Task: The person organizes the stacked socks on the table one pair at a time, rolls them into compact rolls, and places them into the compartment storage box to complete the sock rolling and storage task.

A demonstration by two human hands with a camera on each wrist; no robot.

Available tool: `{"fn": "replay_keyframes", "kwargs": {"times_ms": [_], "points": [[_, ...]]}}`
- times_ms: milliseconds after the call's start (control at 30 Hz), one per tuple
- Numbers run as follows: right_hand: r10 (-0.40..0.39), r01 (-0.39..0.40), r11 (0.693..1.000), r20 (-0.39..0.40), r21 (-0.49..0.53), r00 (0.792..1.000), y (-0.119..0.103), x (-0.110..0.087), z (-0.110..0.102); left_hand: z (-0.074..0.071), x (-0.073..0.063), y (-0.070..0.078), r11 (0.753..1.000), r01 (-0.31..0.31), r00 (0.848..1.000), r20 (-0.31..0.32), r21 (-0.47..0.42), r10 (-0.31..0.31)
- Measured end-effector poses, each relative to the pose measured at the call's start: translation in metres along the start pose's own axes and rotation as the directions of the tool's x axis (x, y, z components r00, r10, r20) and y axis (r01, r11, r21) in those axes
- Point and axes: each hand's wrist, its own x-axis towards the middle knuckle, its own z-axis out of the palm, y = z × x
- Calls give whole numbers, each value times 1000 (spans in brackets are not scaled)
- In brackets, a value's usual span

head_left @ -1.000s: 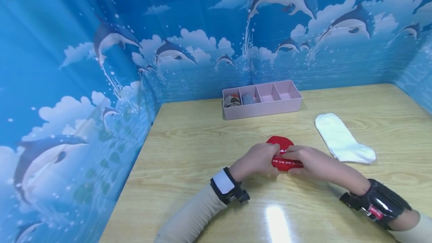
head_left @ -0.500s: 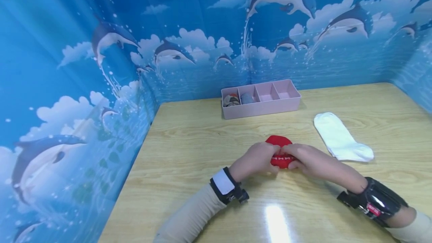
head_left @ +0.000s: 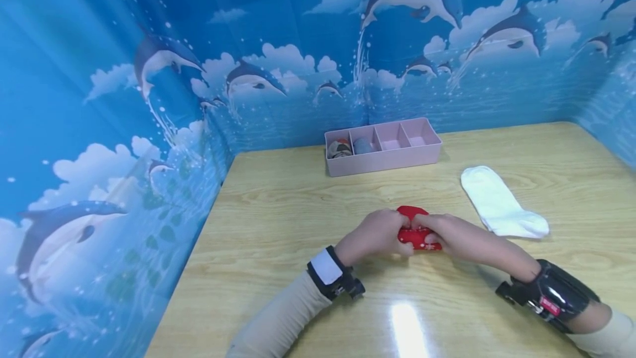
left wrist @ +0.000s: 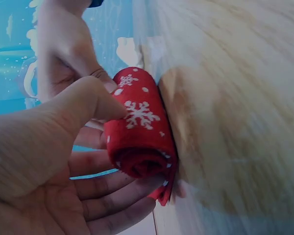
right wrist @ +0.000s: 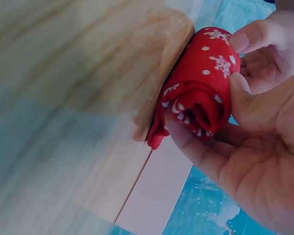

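A red sock (head_left: 419, 241) with white snowflakes lies partly rolled up on the table between both hands. My left hand (head_left: 380, 232) holds one end of the roll, its thumb on top and its fingers around the far side. At the other end, my right hand (head_left: 454, 235) grips the roll between thumb and fingers. The wrist views show the red roll (left wrist: 137, 125) with its spiral end and a flat bit of fabric still beneath it. In the right wrist view, a right fingertip touches the coiled end of the sock (right wrist: 201, 73).
A white sock (head_left: 499, 203) lies flat on the wooden table (head_left: 278, 209), to the right. Toward the back stands a pink box (head_left: 387, 162) with several compartments; a patterned bundle (head_left: 340, 148) and a grey-blue one (head_left: 363, 146) fill the two left ones. A dolphin-print curtain (head_left: 278, 4) surrounds the table.
The red sock has been rolled further toward its far end: less flat fabric shows beyond the hands, and snowflakes now show on the roll. Both hands stay in nearly the same place.
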Motion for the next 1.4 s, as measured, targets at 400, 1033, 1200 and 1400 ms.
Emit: {"fn": "replay_keyframes", "kwargs": {"times_ms": [400, 1033, 1200, 1400], "points": [[60, -67, 995, -100, -72, 993, -6, -3, 0, 0, 1, -1, 1000, 10, 1000, 14, -14, -10], [-80, 61, 982, -99, -177, 992, -2, -6, -4, 0, 0, 2, 997, 39, 999, 6, -72, -39], [-72, 60, 988, -82, -139, 994, 0, -6, -5, 1, 0, 0, 996, 17, 1000, 13, -83, -16], [-27, 23, 998, -56, -62, 998, 5, -4, -5, 1, 2, -3, 999, 1, 999, 37, -45, 1]]}}
